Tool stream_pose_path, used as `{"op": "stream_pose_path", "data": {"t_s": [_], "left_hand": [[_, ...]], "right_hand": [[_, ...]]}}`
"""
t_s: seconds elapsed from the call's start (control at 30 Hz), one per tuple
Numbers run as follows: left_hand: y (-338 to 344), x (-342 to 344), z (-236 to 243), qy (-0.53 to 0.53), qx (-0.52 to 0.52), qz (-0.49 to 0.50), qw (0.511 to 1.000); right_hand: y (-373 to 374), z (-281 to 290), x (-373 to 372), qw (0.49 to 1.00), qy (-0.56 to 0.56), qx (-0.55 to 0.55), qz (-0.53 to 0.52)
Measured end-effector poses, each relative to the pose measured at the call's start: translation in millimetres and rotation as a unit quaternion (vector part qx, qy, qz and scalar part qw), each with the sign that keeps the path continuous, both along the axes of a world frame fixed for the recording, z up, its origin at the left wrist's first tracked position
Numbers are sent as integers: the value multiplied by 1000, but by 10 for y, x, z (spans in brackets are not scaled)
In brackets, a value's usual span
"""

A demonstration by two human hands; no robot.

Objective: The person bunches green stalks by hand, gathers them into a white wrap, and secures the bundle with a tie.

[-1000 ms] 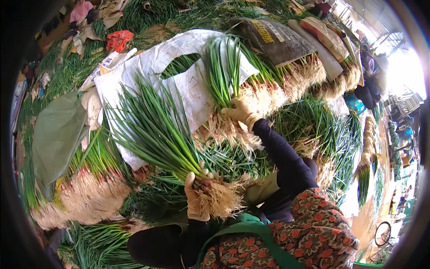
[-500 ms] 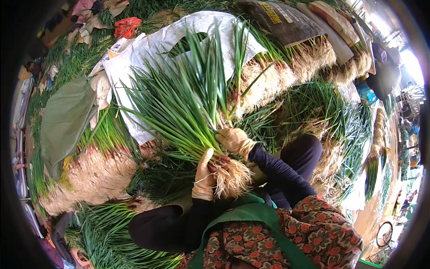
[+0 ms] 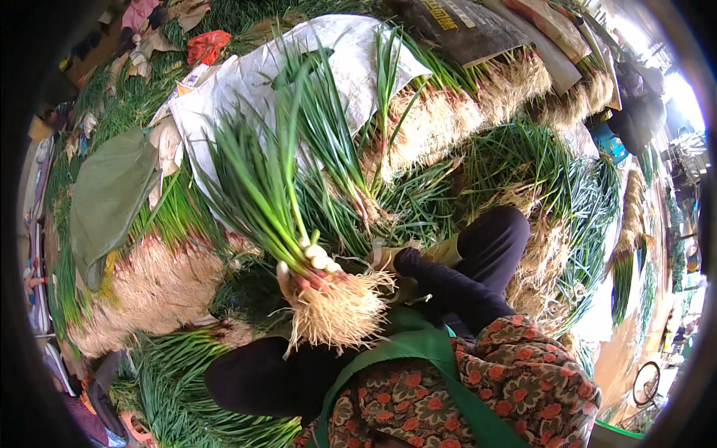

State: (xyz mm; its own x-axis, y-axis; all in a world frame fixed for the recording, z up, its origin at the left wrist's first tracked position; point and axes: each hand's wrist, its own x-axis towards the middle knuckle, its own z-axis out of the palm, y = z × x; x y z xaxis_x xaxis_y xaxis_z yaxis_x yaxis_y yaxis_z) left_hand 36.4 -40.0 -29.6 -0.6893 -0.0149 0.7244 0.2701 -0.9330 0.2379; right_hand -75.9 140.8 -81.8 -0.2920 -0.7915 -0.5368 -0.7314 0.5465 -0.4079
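Head view shows the left hand (image 3: pixel 321 258) clamped round a gathered bunch of green onions (image 3: pixel 284 231) between the knees (image 3: pixel 509 222), the right hand (image 3: pixel 384 258) apart beside its roots (image 3: pixel 336 310) — grip impossible to tell — while more stalks (image 3: pixel 340 157) lie ungathered just beyond.

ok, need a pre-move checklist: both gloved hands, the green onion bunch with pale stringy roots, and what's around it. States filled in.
1. Left hand in a pale glove closed round the long-leaved green onion bunch: ok.
2. Right hand in a pale glove, grip visible: cannot tell, partly hidden by the dark long sleeve.
3. Pale stringy roots of the held bunch uncovered: ok, fully in view.
4. Held stalks all lying together: not ok, one stands apart from those leaning left.
5. Root end of the loose green onion bunch lying beyond clear of the held roots: ok, visible gap.
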Motion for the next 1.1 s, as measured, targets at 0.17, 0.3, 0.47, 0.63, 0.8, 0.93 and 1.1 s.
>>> {"op": "stream_pose_path", "data": {"t_s": [0.17,0.3,0.47,0.63,0.8,0.93,1.1], "left_hand": [[474,-13,556,-268,215,2,939],[417,69,415,-425,40,-10,904],[773,-148,604,-636,94,78,762],[553,-2,324,-644,-8,45,764],[697,-84,389,-635,-13,57,771],[572,30,354,-657,-78,55,748],[702,-2,334,-588,86,36,804]], "right_hand": [[153,28,-548,936,277,-144,-161],[-31,243,-678,947,87,-66,-302],[245,-130,-672,917,208,-308,-143],[108,267,-238,697,-619,-306,-195],[130,517,-441,846,-265,-316,-337],[-409,652,-189,859,-204,-272,-383],[-239,21,-138,912,-52,-165,-372]]}}
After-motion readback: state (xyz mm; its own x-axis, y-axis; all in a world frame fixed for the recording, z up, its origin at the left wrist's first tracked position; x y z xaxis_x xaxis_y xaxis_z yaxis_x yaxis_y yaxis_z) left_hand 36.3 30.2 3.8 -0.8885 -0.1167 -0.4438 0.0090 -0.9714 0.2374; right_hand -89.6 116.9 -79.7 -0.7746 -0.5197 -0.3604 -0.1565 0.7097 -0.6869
